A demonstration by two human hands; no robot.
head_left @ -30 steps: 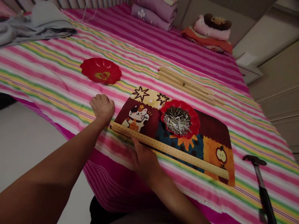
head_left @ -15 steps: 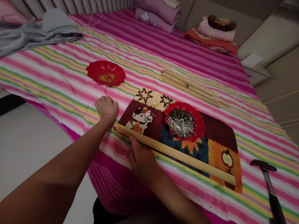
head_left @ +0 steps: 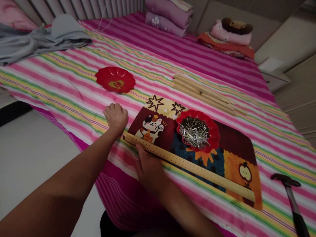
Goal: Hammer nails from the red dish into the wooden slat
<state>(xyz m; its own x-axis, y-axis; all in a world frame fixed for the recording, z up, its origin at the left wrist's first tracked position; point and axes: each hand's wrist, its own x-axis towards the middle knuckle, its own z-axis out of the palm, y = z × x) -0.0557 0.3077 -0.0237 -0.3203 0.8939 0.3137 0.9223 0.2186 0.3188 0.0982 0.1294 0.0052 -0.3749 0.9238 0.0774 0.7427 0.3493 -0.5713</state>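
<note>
My left hand (head_left: 115, 116) is closed in a fist on the striped sheet, just beyond the left end of a wooden strip (head_left: 187, 164) dotted with small holes. Whatever the fist may hold is hidden. With a fingertip against its near edge, my right hand (head_left: 150, 168) grips the strip near that end; its other fingers are mostly out of sight. The strip lies along the near side of a patterned mat (head_left: 161, 128) with a cat picture. On the mat stands a red scalloped dish (head_left: 214, 135) full of shiny nails (head_left: 195, 133).
Left of the mat sits another red scalloped dish (head_left: 103, 77). Several wooden strips (head_left: 202, 93) lie together behind the mat. A hammer (head_left: 291, 194) rests at the right. Grey clothing (head_left: 32, 44) and folded bedding (head_left: 170, 19) are farther back on the bed.
The view has shifted slightly, so everything appears a little farther right and lower. Both hands keep their places by the wooden strip.
</note>
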